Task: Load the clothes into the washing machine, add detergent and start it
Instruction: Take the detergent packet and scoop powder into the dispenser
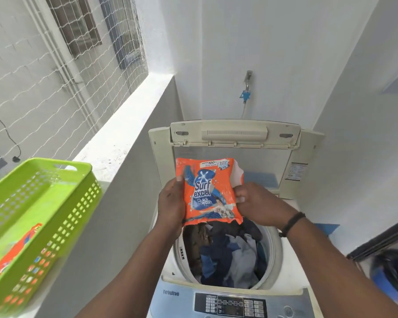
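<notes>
Over the open drum of the washing machine (218,281) we held the detergent packet (210,191) upright, left hand (171,203) gripping its left edge, right hand (257,203) pinching its right edge. Clothes (228,253) lay in the drum, lid (236,134) raised against a white wall. Left of us, a green basket (32,216) sat on the ledge (124,134) beside a netted opening.

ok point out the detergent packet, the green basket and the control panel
detergent packet (208,191), head view, middle of the orange front
green basket (83,180), head view, perforated near side wall
control panel (230,305), head view, dark display area
</notes>
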